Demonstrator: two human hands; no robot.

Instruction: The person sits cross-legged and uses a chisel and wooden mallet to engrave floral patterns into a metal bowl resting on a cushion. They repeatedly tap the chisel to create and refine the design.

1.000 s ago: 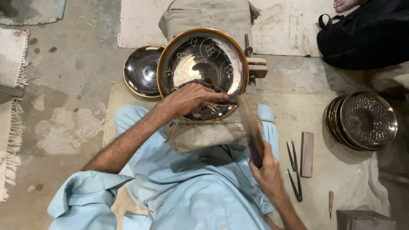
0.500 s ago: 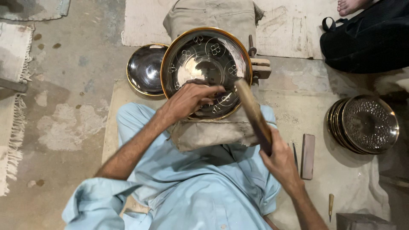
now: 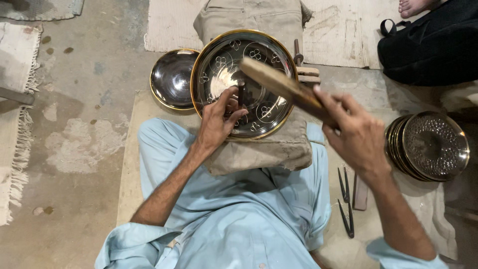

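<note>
left hand [image 3: 218, 122] pinches a punch [image 3: 241, 93] on the shiny engraved plate [image 3: 259, 107]; right hand [image 3: 356, 134] grips a wooden mallet [image 3: 284, 89]; stacked hammered dishes [image 3: 433, 145] nearby

clothing: loose pale-blue tunic and trousers | sleeves: rolled up to elbows | left hand [image 3: 216, 124], right hand [image 3: 356, 137]: bare, ungloved

Floor [image 3: 84, 99]: bare concrete, grey, stained and patchy, with pale worn areas at left. A fringed woven rug [image 3: 12, 149] lies along the left edge; a second rug corner [image 3: 40, 7] shows at top left. A ribbed pale mat [image 3: 169, 25] covers the floor at top centre. A beige ground sheet [image 3: 132, 164] is spread over the middle. Lighting is even, shadows soft. No walls or windows in view.
</note>
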